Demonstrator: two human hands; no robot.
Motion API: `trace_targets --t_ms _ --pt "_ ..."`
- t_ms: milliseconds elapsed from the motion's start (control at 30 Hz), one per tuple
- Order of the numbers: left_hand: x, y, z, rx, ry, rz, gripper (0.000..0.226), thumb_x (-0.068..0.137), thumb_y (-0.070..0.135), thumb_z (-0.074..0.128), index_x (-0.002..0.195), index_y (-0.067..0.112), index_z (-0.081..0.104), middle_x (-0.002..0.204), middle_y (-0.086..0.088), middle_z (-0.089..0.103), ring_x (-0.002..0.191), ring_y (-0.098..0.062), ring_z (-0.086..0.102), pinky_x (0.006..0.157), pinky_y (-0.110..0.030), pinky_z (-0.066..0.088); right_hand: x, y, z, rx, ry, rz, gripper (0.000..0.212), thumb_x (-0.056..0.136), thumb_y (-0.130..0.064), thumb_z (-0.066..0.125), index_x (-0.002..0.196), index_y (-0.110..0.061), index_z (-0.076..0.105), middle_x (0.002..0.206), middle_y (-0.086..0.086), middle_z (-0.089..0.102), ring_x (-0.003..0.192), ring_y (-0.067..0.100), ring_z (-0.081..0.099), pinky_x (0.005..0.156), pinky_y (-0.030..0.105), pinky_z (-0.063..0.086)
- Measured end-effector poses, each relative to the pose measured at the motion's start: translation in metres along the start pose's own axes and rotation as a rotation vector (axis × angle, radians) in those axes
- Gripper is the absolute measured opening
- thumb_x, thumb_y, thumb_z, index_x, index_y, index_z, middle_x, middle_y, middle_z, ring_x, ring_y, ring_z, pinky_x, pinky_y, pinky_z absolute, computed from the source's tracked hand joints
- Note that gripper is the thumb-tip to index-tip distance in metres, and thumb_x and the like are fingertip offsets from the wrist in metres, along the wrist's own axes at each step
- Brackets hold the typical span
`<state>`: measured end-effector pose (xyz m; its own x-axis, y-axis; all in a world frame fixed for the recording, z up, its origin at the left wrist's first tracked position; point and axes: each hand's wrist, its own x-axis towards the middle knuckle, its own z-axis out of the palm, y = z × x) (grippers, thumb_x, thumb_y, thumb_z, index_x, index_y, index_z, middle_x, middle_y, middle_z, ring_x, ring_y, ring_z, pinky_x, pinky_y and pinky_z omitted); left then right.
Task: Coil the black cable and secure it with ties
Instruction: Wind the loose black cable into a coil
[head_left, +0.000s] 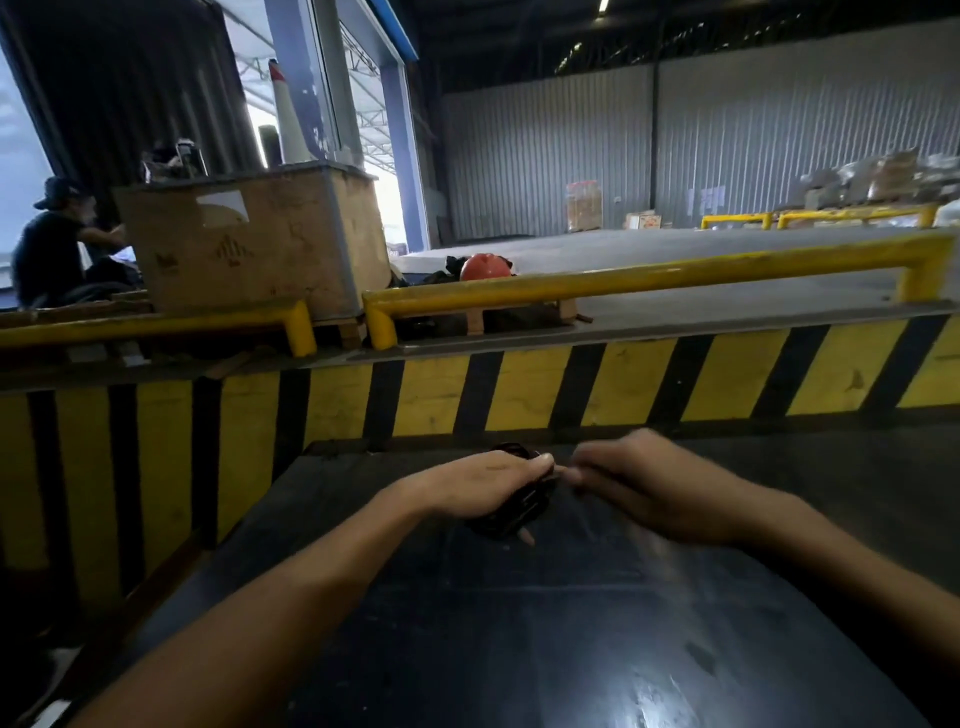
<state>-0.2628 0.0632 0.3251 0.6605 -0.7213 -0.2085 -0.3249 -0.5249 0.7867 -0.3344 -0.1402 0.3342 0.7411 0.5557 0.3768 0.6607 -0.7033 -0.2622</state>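
Near half of the dark table top (597, 623): we see bare surface, open to either side of the forearms. Far edge: the left hand (488, 480) and right hand (644, 480) meet over the coiled black cable (511, 512), filling the middle. Just beyond, we note a yellow-and-black striped barrier (467, 400) closing off passage, yellow rails (649, 283) above it.

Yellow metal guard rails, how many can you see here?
4: one low at left, one long across the middle, and two small ones far back right. Others may be hidden behind the crates.
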Motion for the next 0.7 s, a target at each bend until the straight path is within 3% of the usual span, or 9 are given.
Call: trace_targets --t_ms 67,133,233,333,400,467,533,600,700 --pt "-0.010 0.003 0.020 -0.211 -0.136 0.026 0.041 0.090 0.061 0.029 0.117 0.046 0.055 0.107 -0.004 0.068 0.086 -0.020 0.071 0.083 -0.037 0.054 -0.013 0.013 -0.007 0.144 0.166 0.034 0.022 0.089 -0.048 0.043 0.082 -0.034 0.059 0.071 -0.007 0.060 0.067 0.008 0.059 0.056 0.020 0.046" --pt "-0.015 0.007 0.037 -0.468 -0.220 0.058 0.051 0.086 0.066 0.031 0.122 0.041 0.057 0.093 -0.010 0.071 0.079 -0.022 0.070 0.088 -0.044 0.050 -0.022 0.022 -0.006 0.340 0.295 0.068 0.031 0.086 -0.047 0.045 0.084 -0.023 0.064 0.075 -0.003 0.062 0.072 0.012 0.060 0.063 0.024 0.048" --pt "-0.018 0.012 0.060 -0.661 -0.256 0.181 0.067 0.080 0.070 0.042 0.129 0.027 0.052 0.072 -0.005 0.070 0.057 -0.013 0.067 0.080 -0.043 0.050 -0.036 0.017 0.025 0.800 0.422 0.168 0.032 0.089 -0.037 0.047 0.091 -0.013 0.067 0.088 0.006 0.068 0.085 0.018 0.065 0.074 0.028 0.054" --pt "-0.013 0.012 0.083 -0.783 -0.125 0.342 0.054 0.076 0.063 0.061 0.102 0.017 0.067 0.047 0.006 0.057 0.033 -0.001 0.049 0.056 -0.026 0.050 -0.044 0.002 0.069 1.317 0.530 0.325 0.026 0.087 -0.030 0.050 0.084 -0.011 0.068 0.080 0.005 0.070 0.076 0.015 0.065 0.063 0.021 0.053" --pt "-0.008 0.006 0.099 -0.997 -0.040 0.320 0.042 0.068 0.053 0.075 0.077 0.013 0.067 0.036 0.007 0.045 0.024 -0.001 0.037 0.042 -0.017 0.043 -0.048 -0.005 0.094 1.495 0.637 0.462 0.023 0.089 -0.020 0.049 0.086 -0.010 0.069 0.081 0.010 0.068 0.078 0.020 0.062 0.067 0.028 0.048" --pt "-0.002 -0.006 0.113 -1.178 -0.019 0.274 0.040 0.065 0.046 0.081 0.064 0.012 0.060 0.032 0.007 0.040 0.022 -0.002 0.033 0.036 -0.015 0.037 -0.052 -0.008 0.113 1.543 0.710 0.600 0.026 0.093 -0.015 0.045 0.093 -0.001 0.067 0.089 0.020 0.066 0.085 0.029 0.059 0.075 0.038 0.044" --pt "0.004 -0.017 0.123 -1.257 0.000 0.240 0.041 0.065 0.043 0.082 0.059 0.012 0.055 0.031 0.006 0.037 0.021 -0.004 0.031 0.033 -0.015 0.034 -0.057 -0.012 0.126 1.532 0.696 0.685 0.027 0.093 -0.015 0.045 0.099 0.003 0.064 0.090 0.024 0.067 0.084 0.032 0.060 0.073 0.039 0.047" --pt "0.007 -0.025 0.130 -1.307 0.028 0.216 0.044 0.067 0.041 0.082 0.057 0.012 0.049 0.028 0.005 0.035 0.019 -0.004 0.029 0.032 -0.015 0.031 -0.063 -0.015 0.135 1.527 0.656 0.714 0.026 0.095 -0.014 0.044 0.104 0.000 0.063 0.089 0.020 0.071 0.080 0.029 0.066 0.070 0.036 0.052" --pt "0.008 -0.034 0.137 -1.375 0.102 0.187 0.046 0.073 0.044 0.075 0.056 0.012 0.046 0.027 0.005 0.033 0.019 -0.005 0.028 0.031 -0.015 0.029 -0.071 -0.015 0.140 1.376 0.666 0.671 0.027 0.098 -0.013 0.040 0.101 -0.012 0.066 0.081 0.002 0.078 0.071 0.011 0.072 0.057 0.018 0.055"
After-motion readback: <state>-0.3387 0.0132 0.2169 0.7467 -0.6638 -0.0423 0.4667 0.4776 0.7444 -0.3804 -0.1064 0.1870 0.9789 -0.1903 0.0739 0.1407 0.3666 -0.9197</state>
